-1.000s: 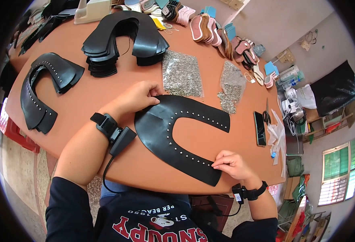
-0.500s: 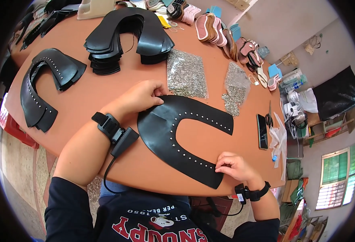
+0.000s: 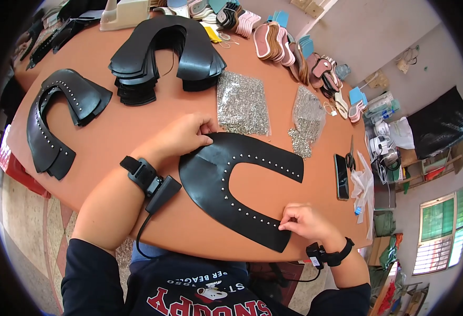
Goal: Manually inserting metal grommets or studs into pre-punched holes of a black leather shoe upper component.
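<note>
Studded leather (image 3: pixel 204 178) is lying flat; the left hand (image 3: pixel 190 135) is pinching its edge. Right hand (image 3: pixel 306 221) is touching it, grip unclear.

You're in a workshop: studded black piece (image 3: pixel 202 181) before you, stack of plain ones (image 3: pixel 200 55), bags of metal studs (image 3: pixel 243 102), cutout piles (image 3: pixel 272 45), scissors (image 3: pixel 350 161), worktable (image 3: pixel 126 126).

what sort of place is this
Likely a small workshop, perhaps for leather-like goods: a studded black U-shaped piece, a stack of similar black pieces and a clear bag of small shiny metal bits lie on one table.
</note>
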Demonstrator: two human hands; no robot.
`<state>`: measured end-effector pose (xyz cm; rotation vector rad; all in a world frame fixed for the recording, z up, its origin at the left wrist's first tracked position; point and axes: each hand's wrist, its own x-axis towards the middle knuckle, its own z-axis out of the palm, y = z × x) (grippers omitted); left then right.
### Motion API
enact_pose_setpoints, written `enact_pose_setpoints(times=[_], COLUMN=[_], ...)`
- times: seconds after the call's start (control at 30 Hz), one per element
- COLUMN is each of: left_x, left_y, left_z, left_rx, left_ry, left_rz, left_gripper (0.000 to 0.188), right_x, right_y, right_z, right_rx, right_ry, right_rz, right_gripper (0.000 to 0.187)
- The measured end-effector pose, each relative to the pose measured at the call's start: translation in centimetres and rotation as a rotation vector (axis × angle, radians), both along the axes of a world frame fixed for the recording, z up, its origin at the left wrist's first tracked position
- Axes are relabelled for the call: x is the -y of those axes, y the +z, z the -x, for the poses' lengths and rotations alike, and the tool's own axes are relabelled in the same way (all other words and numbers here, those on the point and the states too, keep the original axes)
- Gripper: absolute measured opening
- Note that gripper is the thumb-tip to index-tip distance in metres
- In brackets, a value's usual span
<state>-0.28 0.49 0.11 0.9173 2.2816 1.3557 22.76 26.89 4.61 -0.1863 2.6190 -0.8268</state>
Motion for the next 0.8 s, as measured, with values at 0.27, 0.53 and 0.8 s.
enact_pose_setpoints(times=[0.27, 0.53, 0.8], left_x=[0.2, 0.1, 0.2], left_y=[0.2, -0.2, -0.1], left_z=[0.1, 0.2, -0.2], left_rx=[-0.027, -0.071, -0.079], left_ry=[-0.005, -0.019, -0.014], left_rz=[0.002, 0.013, -0.018], left_gripper=[0.021, 0.024, 0.023], right_x=[-2.8, -6.9, -8.4], right_y=[3.2, -1.4, -3.2], right_z=[5.6, 14.9, 14.8], right_rx=[-0.034, -0.230, -0.401], right_ry=[-0.251, -0.431, -0.324], right_rz=[0.099, -0.203, -0.235], right_gripper=[0.012, 0.011, 0.007])
